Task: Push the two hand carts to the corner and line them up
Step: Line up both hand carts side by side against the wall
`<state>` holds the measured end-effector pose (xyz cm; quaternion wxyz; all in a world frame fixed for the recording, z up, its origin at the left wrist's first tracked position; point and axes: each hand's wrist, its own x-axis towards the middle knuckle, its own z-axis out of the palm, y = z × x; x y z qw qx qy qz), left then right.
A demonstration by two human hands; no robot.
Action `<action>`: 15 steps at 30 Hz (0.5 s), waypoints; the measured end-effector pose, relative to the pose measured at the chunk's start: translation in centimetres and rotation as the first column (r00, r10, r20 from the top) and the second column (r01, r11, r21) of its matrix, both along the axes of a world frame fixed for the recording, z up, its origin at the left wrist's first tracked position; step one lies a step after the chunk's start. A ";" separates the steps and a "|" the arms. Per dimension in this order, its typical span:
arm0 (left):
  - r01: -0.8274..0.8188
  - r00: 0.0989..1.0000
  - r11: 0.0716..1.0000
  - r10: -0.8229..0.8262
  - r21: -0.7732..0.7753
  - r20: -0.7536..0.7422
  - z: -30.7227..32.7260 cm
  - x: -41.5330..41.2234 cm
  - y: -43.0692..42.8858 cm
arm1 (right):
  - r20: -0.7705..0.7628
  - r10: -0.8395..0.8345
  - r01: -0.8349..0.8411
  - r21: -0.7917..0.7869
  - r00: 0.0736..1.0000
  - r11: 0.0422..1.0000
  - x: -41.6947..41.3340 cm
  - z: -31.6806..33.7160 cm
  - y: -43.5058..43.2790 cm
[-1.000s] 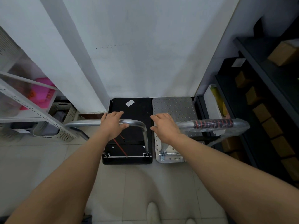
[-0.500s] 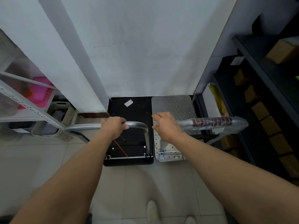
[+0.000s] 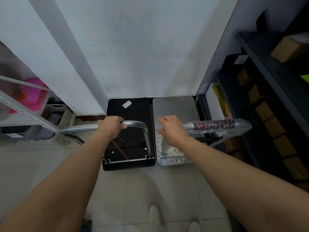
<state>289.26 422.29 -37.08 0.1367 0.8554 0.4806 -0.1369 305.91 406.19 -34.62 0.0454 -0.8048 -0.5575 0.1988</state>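
Note:
Two hand carts stand side by side with their far ends against the white wall. The black cart [image 3: 133, 111] is on the left, with a white sticker on its deck. The perforated silver cart [image 3: 177, 108] is on the right. My left hand [image 3: 111, 126] is shut around the black cart's silver handle bar [image 3: 80, 128]. My right hand [image 3: 170, 129] grips the left end of the silver cart's handle [image 3: 215, 124], which has a black and red grip under plastic wrap. The black cart's near edge sits slightly closer to me than the silver cart's.
A white metal rack [image 3: 25, 106] with a pink bin and a beige basket [image 3: 55, 124] stands at the left. A dark shelf unit [image 3: 267, 101] with several brown boxes runs along the right. Tiled floor [image 3: 142, 190] and my white shoes lie near me.
Both carts have slid a little further toward the wall. My left hand has closed more firmly over its handle bar.

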 end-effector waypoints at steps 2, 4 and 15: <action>0.004 1.000 1.000 -0.004 0.021 0.003 -0.2 -0.5 0.4 | 0.003 0.012 -0.012 0.002 1.000 1.000 -0.1 -0.1 0.2; 0.013 1.000 1.000 -0.013 0.028 -0.001 -0.3 -0.8 0.6 | 0.003 0.023 -0.023 0.000 1.000 1.000 -0.2 -0.1 0.5; -0.006 1.000 1.000 0.006 0.005 -0.005 -0.4 -1.6 0.5 | 0.016 0.057 -0.057 0.008 0.998 0.998 -0.8 0.2 1.5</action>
